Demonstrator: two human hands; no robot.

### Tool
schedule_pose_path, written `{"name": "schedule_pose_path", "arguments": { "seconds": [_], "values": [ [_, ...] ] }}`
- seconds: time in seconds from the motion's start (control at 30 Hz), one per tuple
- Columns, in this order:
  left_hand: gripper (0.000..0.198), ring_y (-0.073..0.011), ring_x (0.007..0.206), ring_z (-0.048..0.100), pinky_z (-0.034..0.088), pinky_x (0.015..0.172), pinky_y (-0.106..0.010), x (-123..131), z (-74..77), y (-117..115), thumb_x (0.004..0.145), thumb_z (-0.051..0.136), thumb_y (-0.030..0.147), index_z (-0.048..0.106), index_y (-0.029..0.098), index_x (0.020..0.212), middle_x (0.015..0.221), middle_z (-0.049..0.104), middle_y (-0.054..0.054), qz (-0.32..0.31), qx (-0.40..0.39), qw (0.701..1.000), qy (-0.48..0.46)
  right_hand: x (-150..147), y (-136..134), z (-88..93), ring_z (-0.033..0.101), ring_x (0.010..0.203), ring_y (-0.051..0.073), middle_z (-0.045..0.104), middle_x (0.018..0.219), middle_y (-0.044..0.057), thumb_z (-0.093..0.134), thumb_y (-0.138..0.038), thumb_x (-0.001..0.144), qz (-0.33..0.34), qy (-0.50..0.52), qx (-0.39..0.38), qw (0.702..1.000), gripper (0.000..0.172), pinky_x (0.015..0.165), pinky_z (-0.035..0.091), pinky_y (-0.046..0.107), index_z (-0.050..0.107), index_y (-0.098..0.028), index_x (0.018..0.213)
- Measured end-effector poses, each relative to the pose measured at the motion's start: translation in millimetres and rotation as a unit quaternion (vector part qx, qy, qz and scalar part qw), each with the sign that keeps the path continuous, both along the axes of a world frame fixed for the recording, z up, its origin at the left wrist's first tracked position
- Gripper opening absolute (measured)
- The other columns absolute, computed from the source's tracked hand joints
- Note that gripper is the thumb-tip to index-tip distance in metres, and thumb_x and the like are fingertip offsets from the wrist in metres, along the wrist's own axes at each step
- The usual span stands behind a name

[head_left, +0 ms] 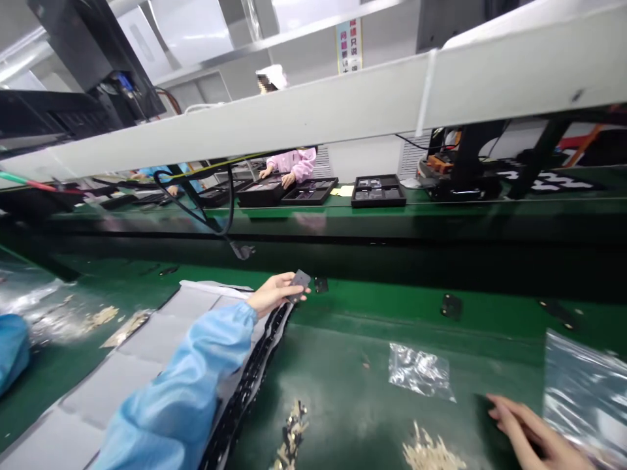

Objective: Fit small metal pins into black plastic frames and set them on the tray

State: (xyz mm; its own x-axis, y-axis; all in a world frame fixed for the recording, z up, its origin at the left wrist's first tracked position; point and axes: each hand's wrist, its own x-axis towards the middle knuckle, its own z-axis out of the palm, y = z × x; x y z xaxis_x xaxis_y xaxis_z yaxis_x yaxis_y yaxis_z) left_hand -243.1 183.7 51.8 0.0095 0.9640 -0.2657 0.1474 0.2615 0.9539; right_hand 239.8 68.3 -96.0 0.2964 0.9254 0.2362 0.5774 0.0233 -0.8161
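Note:
My left hand (275, 294), in a light blue sleeve, pinches a small dark grey rectangular plate (300, 281) between thumb and fingers. It hovers by the far end of a stack of grey-white sheets (161, 333) with black parts along the right edge. Just beyond the held plate lies a similar small dark part (321, 284) on the green bench. Low at the right, my right hand (539, 434) has its fingers loosely stretched and holds nothing I can see. Beside it are a clear plastic bag (582, 378) and a pile of small beige pieces (431, 452).
A small clear bag (421, 371) lies mid-bench, with black and gold scraps (291, 434) nearer me. More dark parts (451, 306) rest along the back. A cable (231, 202) hangs under the white beam (304, 117). Behind, a person in pink (294, 164) handles black trays (309, 190).

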Motion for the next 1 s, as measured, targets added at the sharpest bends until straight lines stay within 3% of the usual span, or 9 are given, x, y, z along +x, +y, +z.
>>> {"name": "schedule_pose_path", "arguments": {
  "seconds": [0.13, 0.23, 0.37, 0.43, 0.53, 0.6, 0.73, 0.87, 1.0],
  "values": [
    [0.023, -0.0173, 0.077, 0.067, 0.050, 0.074, -0.029, 86.3, 16.0, -59.7, 0.071, 0.070, 0.028, 0.057, 0.016, 0.084, 0.086, 0.071, -0.007, -0.095, 0.048, 0.994, -0.036, -12.5, -9.3, 34.7, 0.066, 0.075, 0.026, 0.070, 0.085, 0.008, 0.061, -0.046, 0.073, 0.047, 0.045, 0.004, 0.998, 0.031, 0.076, 0.054, 0.039, 0.070, -0.020, 0.088],
    [0.013, -0.0181, 0.081, 0.066, 0.050, 0.077, -0.033, 145.6, 22.8, -106.7, 0.072, 0.067, 0.019, 0.054, 0.018, 0.073, 0.085, 0.070, -0.006, -0.160, 0.135, 0.978, 0.017, -34.4, -29.1, 65.2, 0.061, 0.061, 0.018, 0.067, 0.076, 0.007, 0.060, -0.045, 0.079, 0.123, 0.217, -0.045, 0.967, 0.030, 0.056, 0.053, 0.028, 0.068, -0.017, 0.089],
    [0.021, -0.0174, 0.096, 0.061, 0.035, 0.101, -0.043, 200.8, 17.1, -166.6, 0.076, 0.051, 0.003, 0.060, 0.022, 0.077, 0.095, 0.068, -0.002, -0.253, 0.342, 0.882, 0.205, -65.4, -67.4, 99.9, 0.061, 0.060, 0.016, 0.064, 0.078, 0.007, 0.052, -0.043, 0.086, 0.296, 0.462, -0.208, 0.810, 0.032, 0.046, 0.049, 0.024, 0.063, -0.018, 0.104],
    [0.030, -0.0185, 0.108, 0.055, 0.025, 0.107, -0.047, 214.6, 7.8, -190.4, 0.077, 0.046, 0.001, 0.062, 0.025, 0.084, 0.106, 0.066, -0.001, -0.254, 0.391, 0.847, 0.256, -73.9, -83.1, 107.8, 0.060, 0.057, 0.014, 0.064, 0.077, 0.006, 0.062, -0.041, 0.081, 0.321, 0.496, -0.251, 0.767, 0.031, 0.044, 0.048, 0.021, 0.063, -0.017, 0.100],
    [0.039, -0.0242, 0.127, 0.039, 0.020, 0.109, -0.051, 224.0, -12.0, -217.9, 0.079, 0.048, 0.007, 0.058, 0.029, 0.109, 0.132, 0.050, -0.005, -0.140, 0.348, 0.902, 0.211, -78.6, -96.2, 107.2, 0.057, 0.050, 0.010, 0.063, 0.068, 0.003, 0.069, -0.037, 0.076, 0.307, 0.509, -0.248, 0.765, 0.028, 0.043, 0.046, 0.017, 0.064, -0.014, 0.093],
    [0.055, -0.0276, 0.131, 0.034, 0.026, 0.107, -0.050, 228.6, -26.2, -234.0, 0.079, 0.054, 0.016, 0.040, 0.029, 0.131, 0.142, 0.038, -0.009, -0.073, 0.260, 0.961, 0.065, -82.9, -100.9, 101.6, 0.056, 0.048, 0.009, 0.062, 0.061, 0.002, 0.068, -0.037, 0.077, 0.301, 0.494, -0.234, 0.782, 0.027, 0.044, 0.046, 0.017, 0.063, -0.013, 0.090],
    [0.045, -0.0279, 0.117, 0.052, 0.039, 0.100, -0.046, 239.3, -48.1, -263.0, 0.089, 0.044, 0.033, 0.041, 0.020, 0.132, 0.127, 0.054, -0.014, 0.005, 0.078, 0.978, -0.192, -104.7, -113.0, 84.5, 0.057, 0.044, 0.011, 0.060, 0.057, 0.001, 0.065, -0.042, 0.078, 0.372, 0.429, -0.268, 0.778, 0.032, 0.044, 0.050, 0.022, 0.061, -0.013, 0.090],
    [0.036, -0.0212, 0.097, 0.061, 0.045, 0.091, -0.036, 221.1, -56.8, -278.1, 0.093, 0.036, 0.034, 0.059, 0.015, 0.112, 0.100, 0.067, -0.011, 0.146, 0.065, 0.981, -0.112, -121.6, -125.0, 67.2, 0.063, 0.064, 0.017, 0.064, 0.080, 0.008, 0.059, -0.046, 0.080, 0.392, 0.318, -0.274, 0.819, 0.036, 0.049, 0.052, 0.026, 0.061, -0.015, 0.098],
    [0.025, -0.0166, 0.078, 0.060, 0.048, 0.075, -0.028, 163.3, -63.9, -290.4, 0.090, 0.044, 0.028, 0.064, 0.015, 0.098, 0.084, 0.063, -0.006, 0.234, 0.147, 0.950, 0.144, -119.7, -123.9, 56.6, 0.061, 0.073, 0.019, 0.065, 0.091, 0.011, 0.052, -0.047, 0.085, 0.383, 0.254, -0.272, 0.845, 0.036, 0.055, 0.052, 0.028, 0.061, -0.016, 0.100]
  ]
}}
